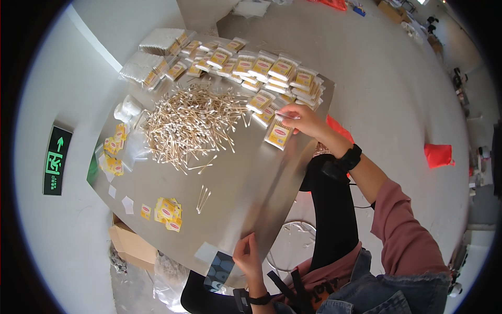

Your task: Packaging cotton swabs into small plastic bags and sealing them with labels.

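Observation:
My right hand [303, 119] reaches across the metal table [251, 178] and grips a small clear packet of cotton swabs with a yellow label [279, 134], at the edge of several rows of similar filled packets [266, 68]. A loose heap of wooden cotton swabs [191, 123] lies in the table's middle. My left hand [247, 256] rests on the table's near edge, fingers together, holding nothing. A few loose swabs [203, 199] and a small stack of yellow labels [167, 212] lie between the heap and my left hand.
More yellow labels [114, 152] and crumpled plastic [127, 109] sit at the table's left. Bundles of packets [151, 60] are at the far left corner. A cardboard box [130, 243] stands under the table. A green exit sign [55, 160] lies on the floor; a red bag [438, 155] is to the right.

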Demonstrator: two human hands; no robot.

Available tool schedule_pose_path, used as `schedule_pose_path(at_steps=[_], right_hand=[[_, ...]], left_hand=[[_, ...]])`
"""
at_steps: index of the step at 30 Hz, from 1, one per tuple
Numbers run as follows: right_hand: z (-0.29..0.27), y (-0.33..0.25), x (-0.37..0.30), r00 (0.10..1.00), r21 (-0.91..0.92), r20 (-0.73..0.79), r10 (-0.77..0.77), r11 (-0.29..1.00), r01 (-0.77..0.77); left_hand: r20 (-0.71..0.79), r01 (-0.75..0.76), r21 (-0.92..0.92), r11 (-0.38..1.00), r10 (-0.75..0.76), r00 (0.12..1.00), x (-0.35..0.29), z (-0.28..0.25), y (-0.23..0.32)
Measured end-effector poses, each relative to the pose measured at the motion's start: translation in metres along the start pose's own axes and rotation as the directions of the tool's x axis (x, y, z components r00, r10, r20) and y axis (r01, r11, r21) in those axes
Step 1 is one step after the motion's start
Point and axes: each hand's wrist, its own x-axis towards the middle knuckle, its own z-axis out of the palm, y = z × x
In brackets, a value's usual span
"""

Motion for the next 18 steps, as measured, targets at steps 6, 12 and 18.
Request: schedule_pose_path(at_steps=[6,12,18], right_hand=[[-0.004,0.020,-0.025,0.941,-0.523,-0.112,-0.318,0.825,0.216],[-0.003,0.008,-0.051,0.935,-0.592,-0.064,-0.348,0.768,0.245],[0.020,0.030,-0.061,0.883,-0.866,0.277,-0.378,0.301,0.400]], left_hand=[[0.016,0.019,-0.053,0.998,-0.018,1.000,-0.002,0.001,-0.006],[-0.025,-0.032,0.004,0.999,0.032,0.999,-0.003,0.002,-0.004],[0.004,-0.035,0.013,0.999,0.035,0.999,-0.003,0.001,0.001]])
